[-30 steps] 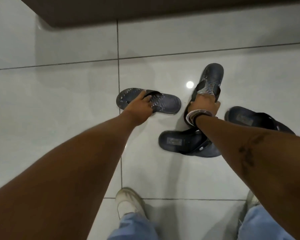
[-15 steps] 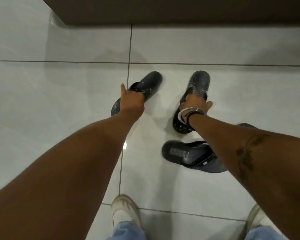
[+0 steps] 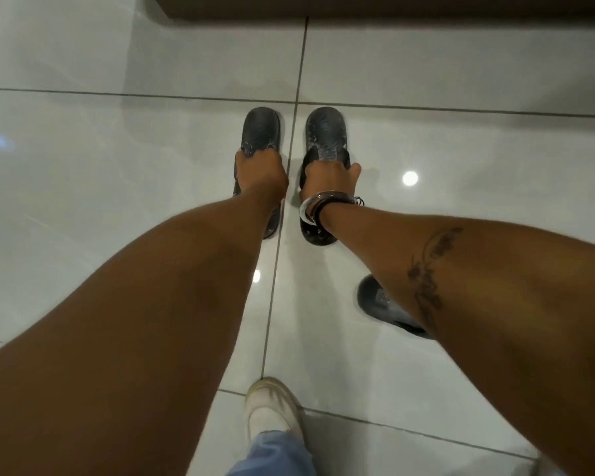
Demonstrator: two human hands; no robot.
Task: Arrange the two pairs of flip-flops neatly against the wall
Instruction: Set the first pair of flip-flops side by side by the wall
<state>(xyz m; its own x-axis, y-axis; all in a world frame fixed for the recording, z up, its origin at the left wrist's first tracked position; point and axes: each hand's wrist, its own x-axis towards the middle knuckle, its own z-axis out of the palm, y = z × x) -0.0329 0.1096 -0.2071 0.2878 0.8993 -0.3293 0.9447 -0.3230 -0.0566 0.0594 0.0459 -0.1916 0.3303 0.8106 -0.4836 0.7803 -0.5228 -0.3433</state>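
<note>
Hands, left hand [image 3: 262, 173] and right hand [image 3: 328, 178], grip side-by-side flip-flops [image 3: 325, 135].

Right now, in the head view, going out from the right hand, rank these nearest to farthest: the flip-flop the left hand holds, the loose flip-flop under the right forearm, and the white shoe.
From the right hand:
1. Flip-flop in the left hand, just left, across the grout line.
2. Loose flip-flop, lower right, partly hidden by the forearm.
3. White shoe, at the bottom edge, nearest the person.
</note>
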